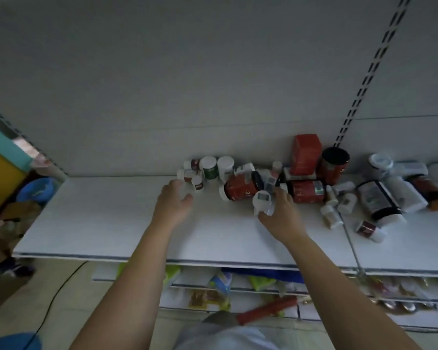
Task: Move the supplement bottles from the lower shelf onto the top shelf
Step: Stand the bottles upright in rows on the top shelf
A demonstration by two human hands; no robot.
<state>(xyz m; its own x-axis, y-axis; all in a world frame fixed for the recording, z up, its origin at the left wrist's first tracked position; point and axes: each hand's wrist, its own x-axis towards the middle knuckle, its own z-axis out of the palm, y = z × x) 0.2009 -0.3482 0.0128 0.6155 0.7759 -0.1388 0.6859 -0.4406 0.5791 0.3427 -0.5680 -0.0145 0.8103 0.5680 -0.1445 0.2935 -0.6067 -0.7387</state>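
The left hand (173, 205) reaches over the top shelf (99, 223), about halfway between its front and back edge. Its fingers are loose and a little spread, and it holds nothing. The fingertips are just beside a group of small bottles (197, 183) that stand near the back edge. Behind these stand a bottle with a green label (209, 168) and a plain white bottle (225, 164), close to the back wall. To the right a big red jar (240, 187) lies on its side. Just in front of it the right hand (281, 213) grips a small white bottle (262, 201) between thumb and fingers. This bottle is tilted, and I cannot tell if it touches the shelf. Further right, at the back edge, a red box (306, 154) stands upright with a dark round can (334, 165) beside it. Toward the right end several larger bottles (378, 201) lie on their sides. Under the front edge, the lower shelf (263, 290) carries coloured packets (219, 281).
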